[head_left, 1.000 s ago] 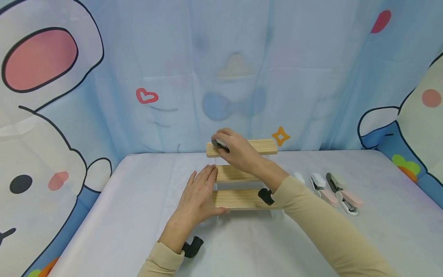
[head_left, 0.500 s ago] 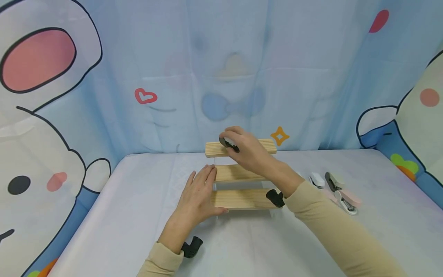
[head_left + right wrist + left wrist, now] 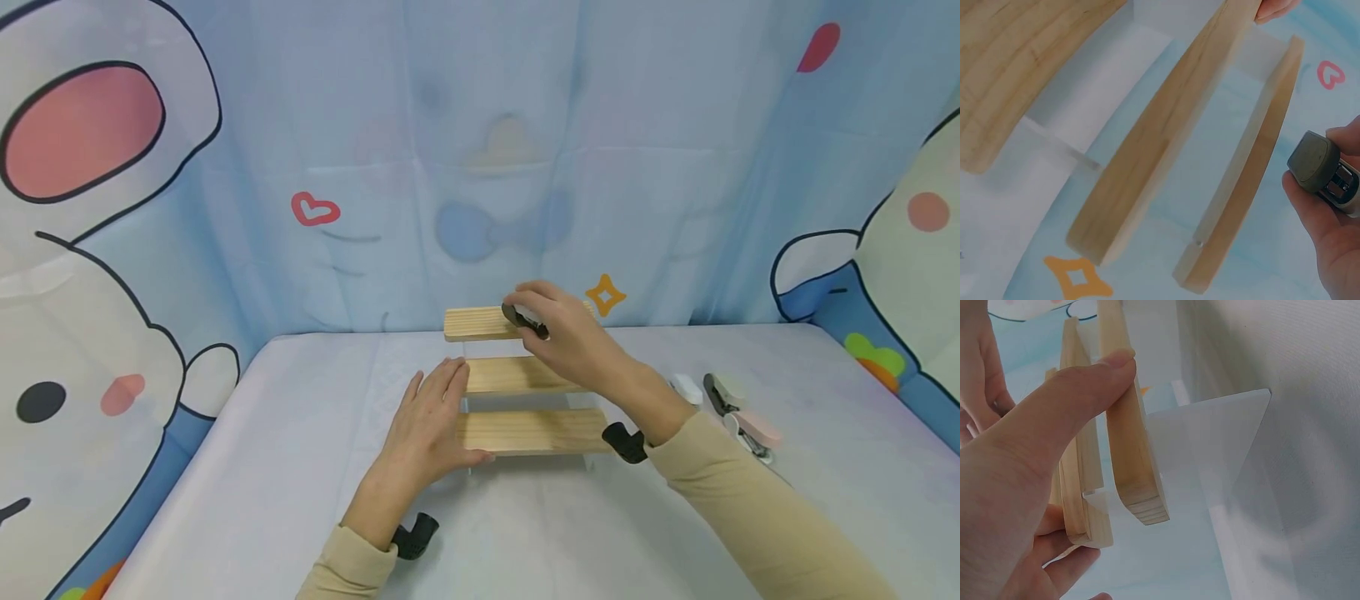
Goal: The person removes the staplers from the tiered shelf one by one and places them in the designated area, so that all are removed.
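A three-tier rack of pale wooden boards on clear side supports stands mid-table, with a bottom board (image 3: 536,432), a middle board (image 3: 517,375) and a top board (image 3: 474,324). My left hand (image 3: 423,433) grips the rack's left end. In the left wrist view its thumb (image 3: 1079,394) presses the bottom board and its fingers reach round the middle one. My right hand (image 3: 577,337) holds a dark grey-green stapler (image 3: 523,320) over the top board. The right wrist view shows a gap between that stapler (image 3: 1314,161) and the board; the hand covers part of it.
On the table's right lie several more small staplers: a white one (image 3: 686,388), a dark grey one (image 3: 720,393) and a pink one (image 3: 759,428) among them. My right forearm partly hides this group. A printed blue curtain (image 3: 360,275) hangs behind the white table (image 3: 300,467).
My right hand has moved rightward along the top board with the stapler, uncovering the board's left part. My left hand stays at the rack's left end.
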### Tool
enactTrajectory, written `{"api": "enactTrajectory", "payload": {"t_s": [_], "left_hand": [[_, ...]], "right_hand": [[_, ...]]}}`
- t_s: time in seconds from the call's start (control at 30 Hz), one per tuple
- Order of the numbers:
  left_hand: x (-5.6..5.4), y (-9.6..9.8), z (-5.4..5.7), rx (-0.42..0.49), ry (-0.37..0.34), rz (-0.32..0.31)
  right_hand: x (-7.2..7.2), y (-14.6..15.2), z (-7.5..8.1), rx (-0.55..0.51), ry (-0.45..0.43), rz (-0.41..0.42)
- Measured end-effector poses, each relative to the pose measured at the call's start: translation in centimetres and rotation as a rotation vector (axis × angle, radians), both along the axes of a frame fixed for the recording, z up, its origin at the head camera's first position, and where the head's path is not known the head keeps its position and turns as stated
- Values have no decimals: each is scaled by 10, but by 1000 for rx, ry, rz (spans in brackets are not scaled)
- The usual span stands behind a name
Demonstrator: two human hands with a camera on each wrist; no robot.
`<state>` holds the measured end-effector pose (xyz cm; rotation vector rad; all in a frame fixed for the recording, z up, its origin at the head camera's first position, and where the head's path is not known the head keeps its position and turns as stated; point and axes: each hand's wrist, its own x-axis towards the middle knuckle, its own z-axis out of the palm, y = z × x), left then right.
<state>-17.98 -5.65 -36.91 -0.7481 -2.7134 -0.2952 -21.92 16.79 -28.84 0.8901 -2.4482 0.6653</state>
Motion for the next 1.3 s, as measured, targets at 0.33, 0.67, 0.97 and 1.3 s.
{"api": "enactTrajectory", "payload": {"t_s": [0.33, 0.67, 0.97, 1.3], "left_hand": [[-1, 0, -1, 1, -7, 2], [-1, 1, -1, 10, -16, 3], [0, 1, -1, 14, -11, 3], [0, 0, 0, 21, -8, -5]], "right_hand": [[9, 14, -4, -1, -1, -20], [24, 29, -7, 2, 25, -55], [38, 42, -11, 14, -15, -111], [52, 55, -19, 5, 27, -131]]}}
